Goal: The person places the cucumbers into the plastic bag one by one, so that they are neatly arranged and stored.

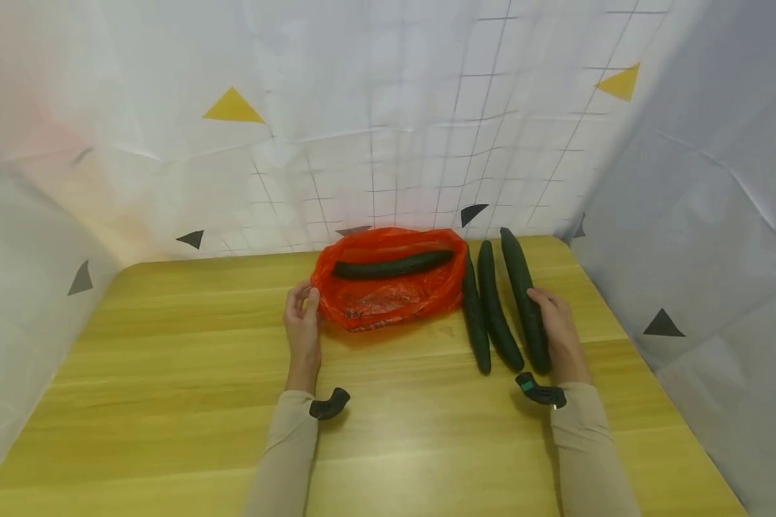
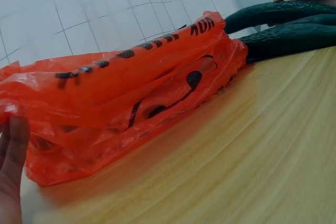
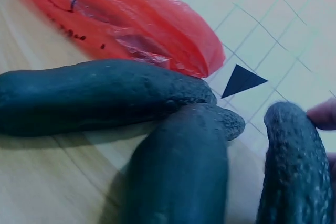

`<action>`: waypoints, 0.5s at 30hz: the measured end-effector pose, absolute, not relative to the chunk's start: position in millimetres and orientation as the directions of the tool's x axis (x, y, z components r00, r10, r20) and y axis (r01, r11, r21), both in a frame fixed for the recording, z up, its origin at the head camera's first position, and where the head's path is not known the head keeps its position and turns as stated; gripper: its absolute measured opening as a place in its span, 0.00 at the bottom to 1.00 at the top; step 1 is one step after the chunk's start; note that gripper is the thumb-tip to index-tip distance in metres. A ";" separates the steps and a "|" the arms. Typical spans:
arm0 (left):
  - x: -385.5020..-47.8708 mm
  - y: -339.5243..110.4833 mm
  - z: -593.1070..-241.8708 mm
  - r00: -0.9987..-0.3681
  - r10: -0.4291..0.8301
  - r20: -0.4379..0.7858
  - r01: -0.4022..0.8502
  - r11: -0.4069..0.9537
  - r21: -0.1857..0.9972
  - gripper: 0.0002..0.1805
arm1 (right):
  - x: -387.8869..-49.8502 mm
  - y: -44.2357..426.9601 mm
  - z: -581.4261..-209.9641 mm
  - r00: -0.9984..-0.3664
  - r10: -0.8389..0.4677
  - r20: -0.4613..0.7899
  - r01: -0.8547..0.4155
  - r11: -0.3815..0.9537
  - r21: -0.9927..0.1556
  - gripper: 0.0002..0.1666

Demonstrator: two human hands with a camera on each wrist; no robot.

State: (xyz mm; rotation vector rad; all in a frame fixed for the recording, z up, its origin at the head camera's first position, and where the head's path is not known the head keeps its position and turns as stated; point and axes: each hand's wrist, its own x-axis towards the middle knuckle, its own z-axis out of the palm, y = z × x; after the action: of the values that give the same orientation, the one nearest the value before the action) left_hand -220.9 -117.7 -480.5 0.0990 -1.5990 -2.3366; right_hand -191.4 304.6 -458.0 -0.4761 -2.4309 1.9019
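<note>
A red plastic bag [image 1: 388, 316] lies with its mouth spread wide, and one dark green cucumber [image 1: 394, 267] is inside it. My left hand [image 1: 302, 316] pinches the bag's left rim between thumb and fingers; black print shows on the bag's side [image 2: 157, 87] in the left wrist view. To the right of the bag lie two cucumbers, one close against it [image 1: 475, 323] and a middle cucumber [image 1: 499, 309]. My right hand [image 1: 558, 323] holds the rightmost cucumber [image 1: 524, 301] from its right side. Only fingertips [image 3: 323, 115] of that hand show in the right wrist view.
Everything rests on a wood-grain table [image 1: 187, 373]. White sheeting with a grid and yellow and black triangles [image 1: 233, 108] hangs behind the table's back edge. More sheeting [image 1: 718, 237] stands along the right side. A dark band [image 1: 330, 404] sits on each wrist.
</note>
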 end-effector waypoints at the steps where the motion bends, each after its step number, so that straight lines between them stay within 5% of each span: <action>1: -221.6 -117.5 -480.7 -0.952 -0.284 0.115 0.211 -0.336 0.918 0.21 | -190.7 305.4 -457.4 -0.952 0.251 -0.176 0.220 0.160 -0.962 0.40; 7: -222.7 -117.6 -480.1 -0.948 -0.297 0.117 0.217 -0.333 0.918 0.19 | -187.3 307.8 -456.2 -0.985 0.125 -0.117 0.099 -0.143 -0.985 0.14; 15: -221.7 -120.0 -479.2 -0.948 -0.299 0.113 0.212 -0.325 0.922 0.17 | -188.9 302.5 -449.3 -0.995 0.095 -0.041 0.024 -0.177 -0.984 0.14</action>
State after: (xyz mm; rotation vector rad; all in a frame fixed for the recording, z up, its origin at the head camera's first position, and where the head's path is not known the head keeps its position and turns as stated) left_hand -221.7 -120.0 -479.2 0.1115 -1.6005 -2.3262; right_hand -188.9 302.5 -449.3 -0.1434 -1.9851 2.3701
